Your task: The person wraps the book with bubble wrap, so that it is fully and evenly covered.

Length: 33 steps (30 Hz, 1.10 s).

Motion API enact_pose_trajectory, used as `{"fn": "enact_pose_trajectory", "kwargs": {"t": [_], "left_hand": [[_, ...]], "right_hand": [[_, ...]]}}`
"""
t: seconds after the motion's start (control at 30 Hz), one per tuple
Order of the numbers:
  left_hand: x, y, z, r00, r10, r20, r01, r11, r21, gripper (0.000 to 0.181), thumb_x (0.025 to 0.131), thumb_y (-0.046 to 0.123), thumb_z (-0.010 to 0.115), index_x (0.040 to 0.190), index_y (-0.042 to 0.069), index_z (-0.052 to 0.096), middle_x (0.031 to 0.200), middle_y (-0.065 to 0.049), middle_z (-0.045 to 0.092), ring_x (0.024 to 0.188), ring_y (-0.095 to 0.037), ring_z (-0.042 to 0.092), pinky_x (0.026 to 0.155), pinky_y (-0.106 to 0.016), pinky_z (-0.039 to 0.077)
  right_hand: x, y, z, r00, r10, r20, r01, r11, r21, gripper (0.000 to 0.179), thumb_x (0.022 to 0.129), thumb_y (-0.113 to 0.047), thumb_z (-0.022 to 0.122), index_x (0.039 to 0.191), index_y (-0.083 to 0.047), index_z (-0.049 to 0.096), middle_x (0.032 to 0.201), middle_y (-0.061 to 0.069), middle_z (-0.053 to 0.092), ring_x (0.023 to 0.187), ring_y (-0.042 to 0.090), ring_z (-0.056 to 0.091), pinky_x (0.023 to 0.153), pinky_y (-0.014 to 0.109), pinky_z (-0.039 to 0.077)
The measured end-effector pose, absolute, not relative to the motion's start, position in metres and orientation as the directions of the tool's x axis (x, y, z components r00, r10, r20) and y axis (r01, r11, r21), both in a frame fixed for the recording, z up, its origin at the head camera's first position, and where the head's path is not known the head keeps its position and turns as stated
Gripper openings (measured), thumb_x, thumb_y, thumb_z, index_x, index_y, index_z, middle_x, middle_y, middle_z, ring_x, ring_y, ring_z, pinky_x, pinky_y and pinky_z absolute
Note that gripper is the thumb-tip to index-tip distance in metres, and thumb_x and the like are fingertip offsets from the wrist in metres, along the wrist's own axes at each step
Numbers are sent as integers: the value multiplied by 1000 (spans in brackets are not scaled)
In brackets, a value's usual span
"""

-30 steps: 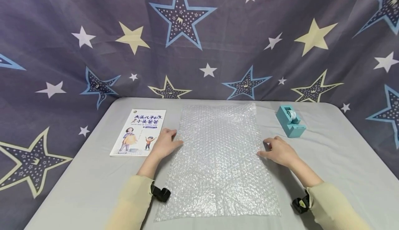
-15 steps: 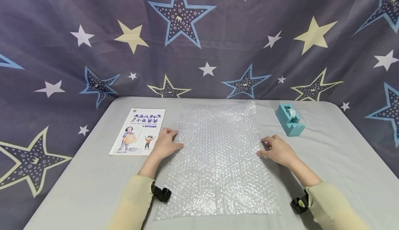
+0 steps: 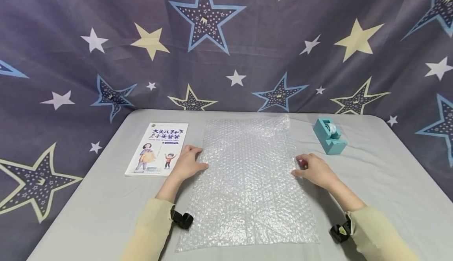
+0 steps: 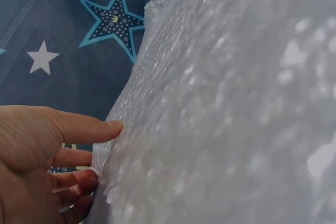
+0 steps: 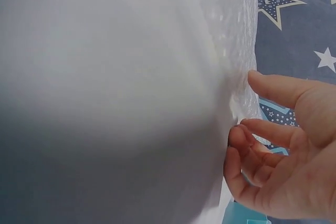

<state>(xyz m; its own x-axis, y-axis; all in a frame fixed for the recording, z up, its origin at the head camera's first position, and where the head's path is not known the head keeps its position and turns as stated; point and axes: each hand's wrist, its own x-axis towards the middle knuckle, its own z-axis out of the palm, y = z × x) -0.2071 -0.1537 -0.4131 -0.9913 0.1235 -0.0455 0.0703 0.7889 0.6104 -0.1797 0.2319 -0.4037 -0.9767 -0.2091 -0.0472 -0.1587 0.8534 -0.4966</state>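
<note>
A sheet of clear bubble wrap [image 3: 247, 182] lies flat on the table, long side running away from me. My left hand [image 3: 189, 164] rests at its left edge, thumb and fingers spread apart and touching the border. At the opposite edge is my right hand [image 3: 316, 170], its thumb tip against the wrap and its other fingers loosely bent. In the left wrist view the left thumb [image 4: 94, 129] lies on the wrap's border. The right wrist view has the right fingers [image 5: 241, 174] beside the sheet's edge, apart from the thumb.
A white picture book [image 3: 150, 158] lies left of the wrap, close to my left hand. A teal tape dispenser [image 3: 329, 139] with a roll of tape stands at the back right. Behind the grey table [image 3: 382, 182] hangs a star-patterned cloth [image 3: 247, 60].
</note>
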Motion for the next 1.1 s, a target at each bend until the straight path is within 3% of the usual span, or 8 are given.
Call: {"fn": "enact_pose_trajectory", "kwargs": {"t": [0.2,0.53,0.83,1.1], "left_hand": [[-211,-163,-413,-989,145,-44,78,738,671,56,77,21,67,124,-4,51,111,-18,49,96,-28,51,82,-41,46],[-208,-162,-412,-994,112,9,86,708,701,51,75,16,69,121,-1,54,106,-14,61,89,-22,57,77,-36,49],[-207,-162,-416,-996,88,10,70,713,698,51,73,15,70,120,0,55,89,-7,60,74,-15,55,62,-24,45],[-203,-158,-412,-997,75,22,69,719,691,49,73,14,71,117,0,56,79,-4,60,64,-12,52,57,-24,42]], "right_hand": [[-183,230,-403,-975,-212,-65,-146,833,-534,54,78,-24,69,118,7,52,84,7,61,70,14,52,62,29,43],[-187,230,-401,-979,-193,-58,-129,819,-559,54,76,-22,70,117,8,53,77,1,61,65,11,51,62,27,42],[-190,229,-400,-988,-144,-59,-83,807,-584,54,78,-17,68,121,8,49,78,4,58,64,13,50,59,26,40],[-195,230,-399,-990,-131,-49,-76,801,-594,50,78,-15,67,120,7,49,78,5,58,65,14,51,57,26,42]]}}
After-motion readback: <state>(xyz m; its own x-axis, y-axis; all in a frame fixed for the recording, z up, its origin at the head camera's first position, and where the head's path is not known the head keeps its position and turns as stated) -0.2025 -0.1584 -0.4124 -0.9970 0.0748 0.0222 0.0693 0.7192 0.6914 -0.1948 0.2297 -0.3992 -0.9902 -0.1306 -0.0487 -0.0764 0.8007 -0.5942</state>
